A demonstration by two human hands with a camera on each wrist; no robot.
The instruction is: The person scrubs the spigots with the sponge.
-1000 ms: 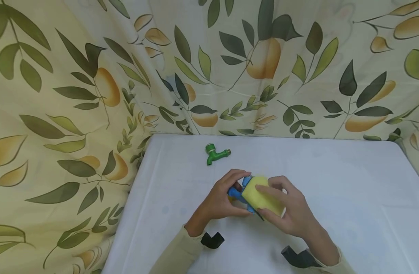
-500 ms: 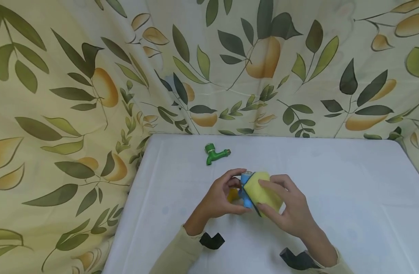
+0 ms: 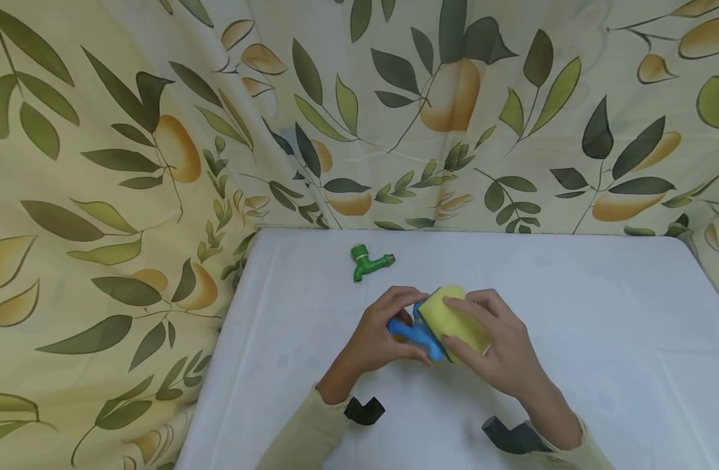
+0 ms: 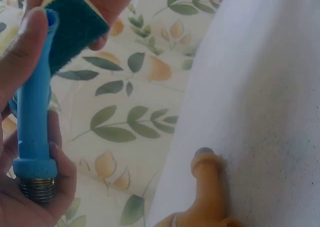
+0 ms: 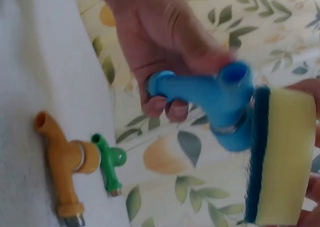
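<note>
The left hand (image 3: 374,336) is grasping the blue tap (image 5: 200,94), its thumb resting beside a hollow mouth and other fingers curling round the threaded end. The blue tap is sitting between that thumb and those fingers, raised above the bench (image 3: 571,313). The right hand (image 3: 503,343) is pinching a sponge (image 5: 287,157), with fingers and thumb spreading across its yellow part on the side facing away from the blue tap. The sponge's scouring layer is touching the blue tap's rounded body.

The blue tap is showing a smooth, plastic-looking skin, its tubular stem swelling into a collar before a short, ridged, metallic-looking thread. The sponge is forming a thick block, pale yellow and soft-looking through most of its depth, with a thin, dark teal, rough and fibrous layer facing the blue tap.

An orange tap (image 5: 60,157) of similar bent shape is lying on the bench below the blue tap. A green tap (image 3: 368,264) is lying beyond the blue tap, its spout curving away from a stem ending in a metallic tip. The bench is showing a smooth white surface, and behind the blue tap a cloth (image 3: 160,98) printed with leaves and orange fruit is hanging in soft folds.
</note>
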